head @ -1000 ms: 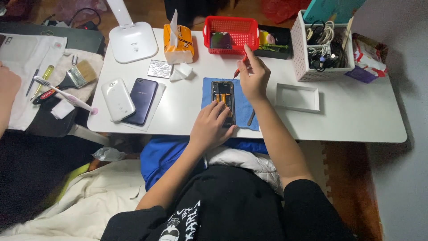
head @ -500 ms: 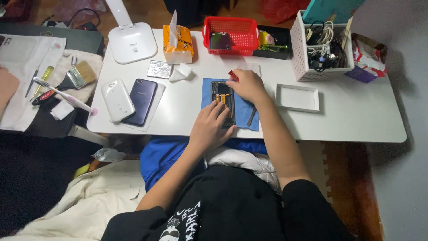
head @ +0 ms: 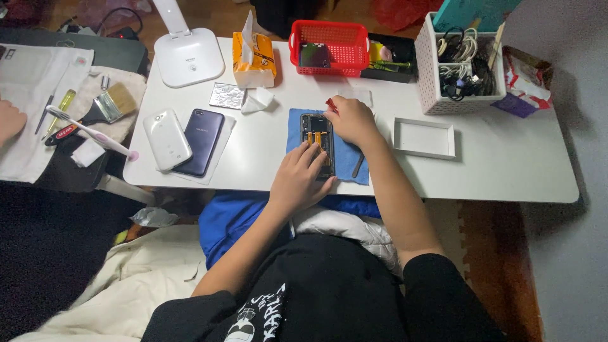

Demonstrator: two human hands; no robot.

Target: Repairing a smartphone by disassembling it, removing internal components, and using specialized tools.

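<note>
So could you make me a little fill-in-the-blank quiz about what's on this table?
1. The opened phone lies on a ___ cloth.
2. The left hand rests on the phone's ___ end.
3. The basket behind the right hand is ___.
4. Two closed phones lie to the ___ of the opened one.

Missing words: blue; near; red; left

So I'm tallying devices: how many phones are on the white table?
3: an opened phone on the blue cloth under both hands, plus a white phone and a dark blue phone at left. The red basket may hide another.

Matt blue cloth (head: 345,152) (soft-looking) on smooth white table (head: 506,171)
</note>
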